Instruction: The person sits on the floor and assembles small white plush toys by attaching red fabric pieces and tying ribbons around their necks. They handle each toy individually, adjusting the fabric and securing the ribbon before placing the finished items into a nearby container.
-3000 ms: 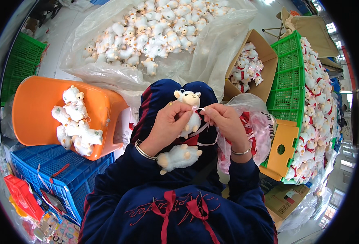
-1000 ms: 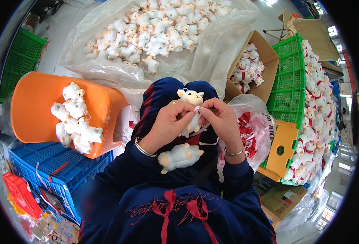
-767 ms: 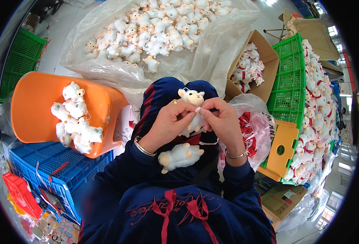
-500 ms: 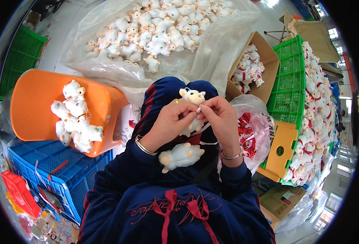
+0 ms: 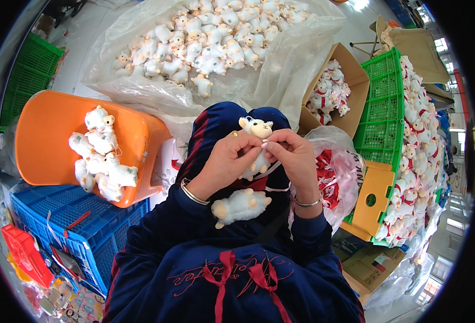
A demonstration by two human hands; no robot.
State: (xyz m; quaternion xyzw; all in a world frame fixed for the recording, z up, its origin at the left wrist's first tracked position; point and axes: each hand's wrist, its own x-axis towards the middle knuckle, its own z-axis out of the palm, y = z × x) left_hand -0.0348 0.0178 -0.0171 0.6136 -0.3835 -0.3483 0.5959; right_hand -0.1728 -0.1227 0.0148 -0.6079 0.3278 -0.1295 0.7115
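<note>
One white, cream-faced plush toy (image 5: 258,128), its neck ribbon (image 5: 265,144), apparently thin and pale pink, pinched between left hand (image 5: 224,161) and right hand (image 5: 298,161) fingertips; navy top (image 5: 167,253), red script embroidery (image 5: 221,273).

Bright, even, cool light fills the frame; windows (image 5: 441,44) at 2 o'clock wash out to white, and a glare spot burns on the floor (image 5: 360,6) toward 1. Soft sheen marks the plastic sheet (image 5: 280,75) near 12. Shadows are faint. Fisheye bending grows outward, softening detail at 8. Centrally, left hand (image 5: 224,163) and right hand (image 5: 296,160) look crisp.
</note>
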